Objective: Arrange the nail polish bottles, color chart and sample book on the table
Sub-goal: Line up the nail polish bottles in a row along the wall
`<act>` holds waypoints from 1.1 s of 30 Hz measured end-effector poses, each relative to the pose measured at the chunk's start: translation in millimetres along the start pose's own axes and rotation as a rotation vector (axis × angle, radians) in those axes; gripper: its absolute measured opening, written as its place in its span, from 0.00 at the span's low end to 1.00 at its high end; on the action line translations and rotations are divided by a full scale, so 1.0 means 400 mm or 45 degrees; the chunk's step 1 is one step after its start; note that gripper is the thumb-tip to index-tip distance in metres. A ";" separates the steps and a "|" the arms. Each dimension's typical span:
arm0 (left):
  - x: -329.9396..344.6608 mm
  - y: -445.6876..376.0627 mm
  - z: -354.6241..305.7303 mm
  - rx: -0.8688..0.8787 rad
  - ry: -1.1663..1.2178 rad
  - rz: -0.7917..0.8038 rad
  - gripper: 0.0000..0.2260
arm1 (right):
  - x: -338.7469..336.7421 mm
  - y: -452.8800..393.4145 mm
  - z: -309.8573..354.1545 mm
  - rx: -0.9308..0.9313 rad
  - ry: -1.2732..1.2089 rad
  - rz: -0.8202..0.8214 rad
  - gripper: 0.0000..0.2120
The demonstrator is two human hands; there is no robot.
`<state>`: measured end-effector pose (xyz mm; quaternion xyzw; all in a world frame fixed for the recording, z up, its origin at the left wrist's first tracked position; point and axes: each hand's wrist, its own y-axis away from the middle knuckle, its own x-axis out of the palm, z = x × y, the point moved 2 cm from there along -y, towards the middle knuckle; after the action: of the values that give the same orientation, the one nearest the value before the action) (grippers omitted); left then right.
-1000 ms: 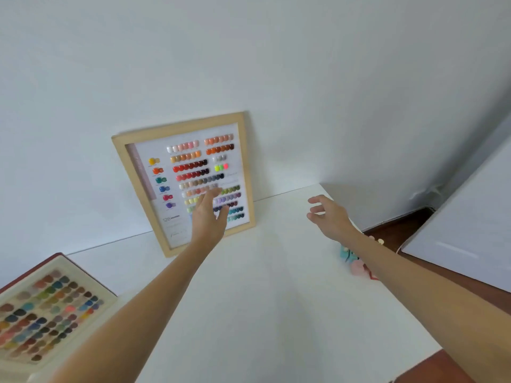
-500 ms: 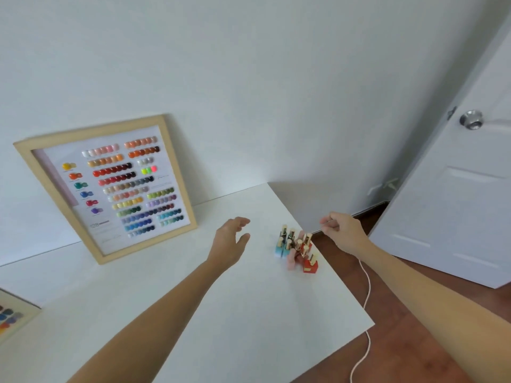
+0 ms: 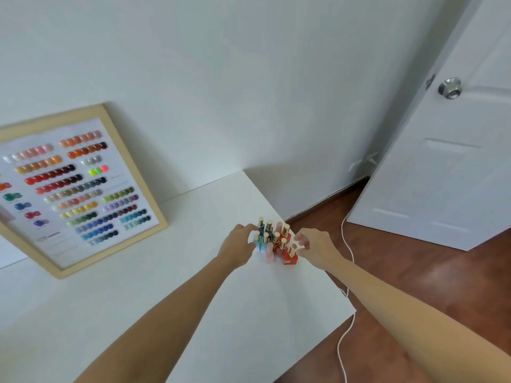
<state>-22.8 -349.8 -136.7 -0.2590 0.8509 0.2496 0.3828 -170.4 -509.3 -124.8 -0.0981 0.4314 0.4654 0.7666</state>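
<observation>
— What do we see on the table (image 3: 171,305)?

— We see a bunch of little bottles (image 3: 275,241) with gold caps. They stand close together near the right edge of the table. Some are blue, some pink, some red.

— Where are our hands?

— Our left hand (image 3: 239,246) is on the left side of the bottles. Its fingers bend round the blue ones and touch them. Our right hand (image 3: 313,247) is on the right side, just by the red bottle. Its fingers are bent too, but we cannot tell if they hold a bottle or only come near.

— So the bottles sit between both hands?

— Yes, right in the middle.

— And the chart (image 3: 74,186)?

— It is in a wood frame, far to the left. Its foot is on the table and its top leans on the wall (image 3: 249,78). It has rows of colored dots.

— What else?

— A white door (image 3: 442,161) with a shiny knob (image 3: 449,88) is on the right. A white cord (image 3: 345,313) lies on the brown floor (image 3: 414,272).
</observation>
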 end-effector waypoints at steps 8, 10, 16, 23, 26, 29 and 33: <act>0.050 -0.085 -0.017 -0.024 -0.013 0.051 0.16 | 0.058 -0.029 -0.002 -0.027 0.099 -0.035 0.10; 0.063 -0.093 -0.025 -0.030 -0.007 0.043 0.15 | 0.065 -0.033 -0.012 -0.043 0.147 -0.039 0.09; 0.079 -0.127 -0.041 -0.046 -0.066 0.001 0.11 | 0.052 -0.055 -0.050 -0.115 0.255 -0.003 0.07; 0.082 -0.140 -0.035 -0.031 -0.184 0.026 0.10 | 0.023 -0.105 -0.068 -0.312 0.253 0.076 0.08; 0.081 -0.135 -0.031 -0.026 -0.264 0.051 0.11 | 0.018 -0.126 -0.072 -0.409 0.221 0.115 0.08; 0.084 -0.129 -0.025 -0.083 -0.271 0.041 0.10 | 0.017 -0.143 -0.074 -0.461 0.146 0.135 0.08; 0.091 -0.115 -0.027 -0.180 -0.218 0.008 0.10 | 0.018 -0.165 -0.071 -0.454 0.114 0.220 0.18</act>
<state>-20.3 -399.8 -169.2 -0.2605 0.7961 0.3316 0.4341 -132.5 -556.6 -164.4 -0.2157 0.3827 0.5935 0.6743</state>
